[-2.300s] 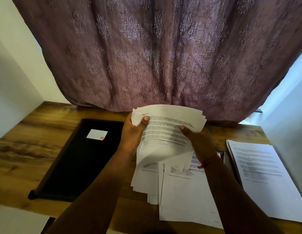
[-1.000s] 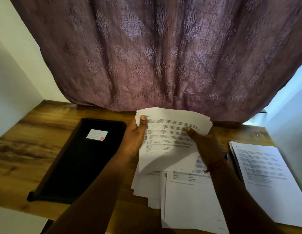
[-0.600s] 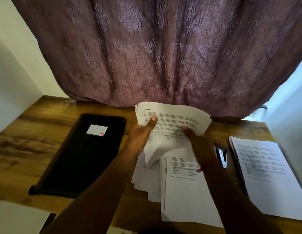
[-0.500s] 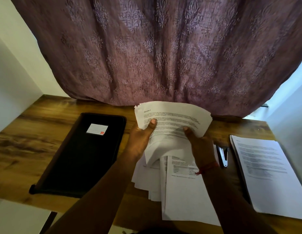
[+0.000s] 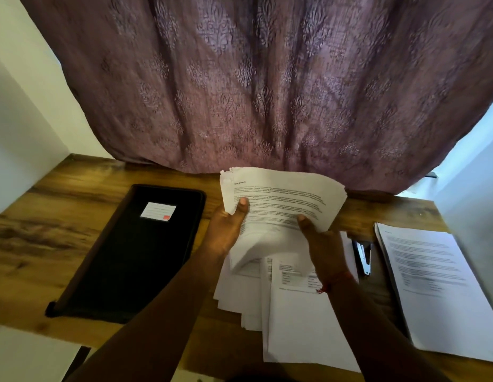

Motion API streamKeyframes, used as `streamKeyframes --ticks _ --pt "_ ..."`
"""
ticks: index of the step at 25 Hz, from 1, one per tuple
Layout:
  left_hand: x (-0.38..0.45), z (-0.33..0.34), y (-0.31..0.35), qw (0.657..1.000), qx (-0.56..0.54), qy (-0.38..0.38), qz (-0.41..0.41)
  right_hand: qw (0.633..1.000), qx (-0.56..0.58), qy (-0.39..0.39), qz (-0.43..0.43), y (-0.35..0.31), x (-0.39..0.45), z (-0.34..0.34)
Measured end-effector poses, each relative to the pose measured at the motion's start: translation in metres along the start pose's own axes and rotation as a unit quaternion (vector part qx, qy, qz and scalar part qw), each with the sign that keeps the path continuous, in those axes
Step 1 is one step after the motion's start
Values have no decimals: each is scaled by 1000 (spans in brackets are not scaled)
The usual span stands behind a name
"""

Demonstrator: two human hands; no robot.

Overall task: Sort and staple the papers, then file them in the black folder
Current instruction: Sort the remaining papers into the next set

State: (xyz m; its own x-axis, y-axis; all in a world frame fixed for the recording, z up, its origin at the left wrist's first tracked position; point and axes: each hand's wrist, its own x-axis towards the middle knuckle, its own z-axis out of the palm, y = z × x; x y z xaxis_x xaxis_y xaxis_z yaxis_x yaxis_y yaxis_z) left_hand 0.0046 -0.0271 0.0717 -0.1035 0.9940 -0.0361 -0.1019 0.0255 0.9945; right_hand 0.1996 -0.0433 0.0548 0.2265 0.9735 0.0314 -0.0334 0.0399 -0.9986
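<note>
I hold a bent sheaf of printed papers (image 5: 281,199) up over the desk. My left hand (image 5: 226,230) grips its left edge with the thumb on the front page, and my right hand (image 5: 319,241) grips its lower right part. Under my hands lies a loose, fanned pile of papers (image 5: 303,326). A closed black folder (image 5: 129,260) with a white label lies flat to the left. A stapler (image 5: 363,256) lies on the desk right of my right wrist. Another neat stack of papers (image 5: 435,288) sits at the far right.
The wooden desk (image 5: 47,238) ends at a white wall on the left and another on the right. A purple patterned curtain (image 5: 253,92) hangs down to the desk's back edge just behind the held papers.
The held sheaf has shifted slightly, and my left thumb has slid lower and further onto the front page. The stapler, hidden behind my right wrist before, now shows.
</note>
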Motion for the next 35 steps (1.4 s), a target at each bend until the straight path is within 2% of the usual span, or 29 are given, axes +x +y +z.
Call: streamKeyframes --ticks 3,9,16,19,23,27,35 --pt "2 -6 13 999 20 10 26 999 -38 -13 -22 -10 9 -13" --pt "12 -10 47 991 -28 45 125 994 -40 -33 -95 -56 31 -24" --pt "22 0 47 983 -104 77 127 992 -23 -5 -124 -53 34 -20" --pt "15 3 51 985 -77 67 141 993 -19 -11 -117 -51 31 -18" --pt "8 -1 53 985 35 22 167 993 -11 -17 -113 -53 29 -20" --pt "7 -3 54 979 61 36 190 993 -13 -10 -118 -56 29 -20" --pt "2 8 61 978 59 82 183 990 -40 -5 -136 -61 30 -21"
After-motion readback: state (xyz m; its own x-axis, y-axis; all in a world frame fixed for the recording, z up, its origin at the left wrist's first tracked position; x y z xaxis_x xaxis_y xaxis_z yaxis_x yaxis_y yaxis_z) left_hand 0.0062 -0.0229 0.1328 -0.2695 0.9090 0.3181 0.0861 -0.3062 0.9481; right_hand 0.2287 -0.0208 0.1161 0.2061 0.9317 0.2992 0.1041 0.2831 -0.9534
